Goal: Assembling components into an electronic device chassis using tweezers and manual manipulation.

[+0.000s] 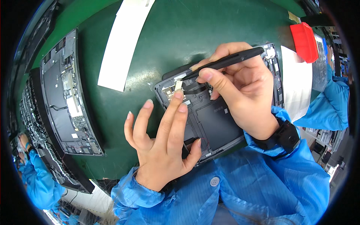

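Note:
In front of me lies a dark grey tablet housing [217,122] with its inside facing up, set at a slant on the green table. My right hand [247,86] grips black tweezers [232,59], their tips down at the housing's upper left corner. A small pale yellow strip [179,85] stands at that corner beside the tweezer tips. My left hand [161,142] has its fingers spread; the index fingertip touches the strip's lower end and the thumb rests near the housing's lower left edge. Part of the housing's right side is hidden behind my right hand.
A second opened tablet [62,95] lies at the left, beside a black rack [41,135] of small parts. White paper strips [122,45] lie at the back and right. A red bin [304,42] stands at the far right. Co-workers' blue sleeves [325,107] show at both sides.

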`<state>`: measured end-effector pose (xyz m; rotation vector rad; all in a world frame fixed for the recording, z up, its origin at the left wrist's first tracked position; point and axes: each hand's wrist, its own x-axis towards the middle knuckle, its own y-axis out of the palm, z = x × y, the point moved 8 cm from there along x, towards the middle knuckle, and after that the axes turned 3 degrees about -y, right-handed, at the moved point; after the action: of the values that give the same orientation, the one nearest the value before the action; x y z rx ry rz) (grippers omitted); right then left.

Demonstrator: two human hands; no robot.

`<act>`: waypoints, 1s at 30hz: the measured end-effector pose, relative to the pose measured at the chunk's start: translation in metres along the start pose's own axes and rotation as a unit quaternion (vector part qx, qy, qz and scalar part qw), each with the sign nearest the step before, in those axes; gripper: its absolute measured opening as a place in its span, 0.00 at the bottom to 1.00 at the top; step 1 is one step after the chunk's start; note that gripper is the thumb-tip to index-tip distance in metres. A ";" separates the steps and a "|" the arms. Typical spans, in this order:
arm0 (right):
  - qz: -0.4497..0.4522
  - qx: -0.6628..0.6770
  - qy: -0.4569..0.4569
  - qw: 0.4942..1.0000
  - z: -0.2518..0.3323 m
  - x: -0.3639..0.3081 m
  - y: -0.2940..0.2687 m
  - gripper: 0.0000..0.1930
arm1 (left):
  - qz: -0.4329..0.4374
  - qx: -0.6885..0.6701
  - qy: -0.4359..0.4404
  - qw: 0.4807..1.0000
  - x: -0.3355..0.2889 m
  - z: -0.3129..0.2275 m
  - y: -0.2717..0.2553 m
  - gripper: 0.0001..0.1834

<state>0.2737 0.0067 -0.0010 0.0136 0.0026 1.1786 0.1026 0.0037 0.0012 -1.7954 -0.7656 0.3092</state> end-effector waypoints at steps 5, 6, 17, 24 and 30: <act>-0.007 0.008 -0.004 1.000 -0.004 0.000 0.000 0.15 | 0.027 0.031 -0.010 0.999 0.005 -0.002 0.001 0.44; -0.007 -0.002 -0.008 1.000 -0.002 -0.001 0.001 0.16 | 0.028 0.043 -0.012 0.999 0.006 -0.004 0.000 0.44; -0.046 0.108 -0.065 0.991 0.000 0.000 -0.006 0.16 | 0.026 0.020 -0.013 0.999 0.008 -0.011 0.000 0.49; -0.052 0.175 -0.093 0.979 0.008 -0.006 -0.015 0.14 | -0.015 0.065 0.028 0.997 0.022 -0.019 -0.016 0.51; -0.049 0.167 -0.127 0.976 0.050 -0.072 -0.058 0.14 | 0.003 -0.229 -0.019 0.973 0.029 0.023 -0.026 0.39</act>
<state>0.3004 -0.0823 0.0479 0.4565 -0.0235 1.0596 0.1025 0.0438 0.0214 -2.2293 -0.9112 0.1794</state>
